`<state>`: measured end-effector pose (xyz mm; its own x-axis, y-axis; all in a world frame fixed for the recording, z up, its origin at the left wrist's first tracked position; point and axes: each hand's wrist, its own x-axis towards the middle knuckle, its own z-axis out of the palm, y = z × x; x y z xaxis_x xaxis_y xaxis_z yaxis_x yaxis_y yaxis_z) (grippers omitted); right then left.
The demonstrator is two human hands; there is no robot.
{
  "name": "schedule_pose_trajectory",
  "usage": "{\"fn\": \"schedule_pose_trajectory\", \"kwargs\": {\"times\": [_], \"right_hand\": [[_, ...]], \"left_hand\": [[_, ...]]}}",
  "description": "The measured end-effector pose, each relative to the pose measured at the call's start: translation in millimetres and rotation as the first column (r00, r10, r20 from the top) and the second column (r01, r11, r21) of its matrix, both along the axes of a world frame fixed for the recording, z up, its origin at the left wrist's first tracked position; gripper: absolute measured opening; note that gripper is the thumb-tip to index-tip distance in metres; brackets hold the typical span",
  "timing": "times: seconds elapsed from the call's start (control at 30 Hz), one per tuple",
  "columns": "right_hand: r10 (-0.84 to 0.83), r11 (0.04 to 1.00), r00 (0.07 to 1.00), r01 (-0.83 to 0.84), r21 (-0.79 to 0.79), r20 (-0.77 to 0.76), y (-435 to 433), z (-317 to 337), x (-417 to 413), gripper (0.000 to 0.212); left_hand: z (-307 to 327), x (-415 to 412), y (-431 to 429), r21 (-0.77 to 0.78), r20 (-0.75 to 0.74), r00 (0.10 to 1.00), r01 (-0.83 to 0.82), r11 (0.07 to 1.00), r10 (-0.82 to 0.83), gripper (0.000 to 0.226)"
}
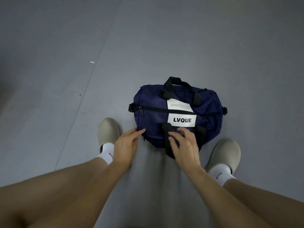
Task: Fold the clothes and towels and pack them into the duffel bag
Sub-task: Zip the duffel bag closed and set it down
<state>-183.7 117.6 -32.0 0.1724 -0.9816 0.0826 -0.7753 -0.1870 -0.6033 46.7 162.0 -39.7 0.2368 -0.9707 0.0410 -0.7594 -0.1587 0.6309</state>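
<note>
The duffel bag (151, 102) at frame centre reads to me as matt navy cloth with black webbing handles (168, 83). The floor (65, 46) looks smooth and dull.

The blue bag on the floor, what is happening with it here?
A person looks down at a navy duffel bag on the grey floor between their feet. The left hand touches its near left edge with straight fingers; the right hand is over the near black handle, grip unclear. The zipper looks closed. No clothes or towels are in view.
</note>
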Motion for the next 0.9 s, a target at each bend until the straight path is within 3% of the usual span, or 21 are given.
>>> {"fn": "schedule_pose_trajectory", "kwargs": {"times": [0.1, 0.23, 0.33, 0.43, 0.53, 0.67, 0.9], "right_hand": [[0.065, 0.988, 0.997, -0.072, 0.137, 0.050, 25.5, -3.6, 39.6, 0.019], [0.043, 0.947, 0.998, -0.058, 0.315, 0.055, 39.0, -14.7, 72.9, 0.034], [-0.059, 0.927, 0.997, 0.033, 0.374, 0.058, 38.3, -14.1, 89.8, 0.039], [-0.193, 0.891, 0.975, 0.126, 0.435, 0.111, 30.5, -10.1, 102.6, 0.028], [-0.261, 0.881, 0.946, 0.152, 0.448, 0.191, 24.0, -7.5, 105.2, 0.015], [-0.311, 0.847, 0.923, 0.161, 0.507, 0.227, 26.2, -5.0, 98.3, 0.012], [-0.416, 0.835, 0.897, 0.311, 0.454, 0.151, 30.0, -13.4, 77.2, 0.016]], "left_hand": [[4.3, 2.0, -4.8, 0.056, -0.043, 0.999, 0.026, 0.998, -0.024, 0.033], [10.7, 4.9, -17.7, 0.204, -0.115, 0.993, 0.058, 0.977, -0.035, 0.035], [11.9, 5.8, -25.6, 0.251, -0.202, 0.979, 0.053, 0.967, -0.001, 0.032], [11.5, 7.8, -28.9, 0.271, -0.244, 0.970, 0.051, 0.961, 0.018, 0.032], [13.1, 10.2, -29.0, 0.296, -0.289, 0.957, 0.059, 0.953, 0.031, 0.032], [15.7, 9.8, -27.6, 0.305, -0.301, 0.953, 0.061, 0.950, 0.035, 0.031], [18.6, 7.4, -26.1, 0.323, -0.302, 0.950, 0.027, 0.946, 0.076, 0.032]]}}
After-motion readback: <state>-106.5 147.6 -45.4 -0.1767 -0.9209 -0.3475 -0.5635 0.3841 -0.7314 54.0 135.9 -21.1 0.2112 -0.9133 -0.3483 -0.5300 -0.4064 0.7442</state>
